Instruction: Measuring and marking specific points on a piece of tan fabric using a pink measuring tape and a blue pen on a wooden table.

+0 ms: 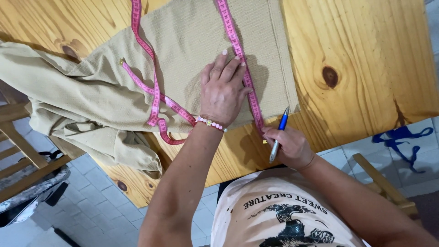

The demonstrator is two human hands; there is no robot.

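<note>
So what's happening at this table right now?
A person is measuring beige fabric spread on a wooden table. Their left hand lies flat on the cloth, pressing a pink measuring tape against it. The right hand pins the tape's end at the fabric's near edge while holding a blue pen. The rest of the tape loops loosely across the cloth to the left.

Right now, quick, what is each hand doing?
Left hand: open, flat on the beige cloth, pressing the pink measuring tape.
Right hand: closed, holding a blue pen and pinching the tape's end.
</note>
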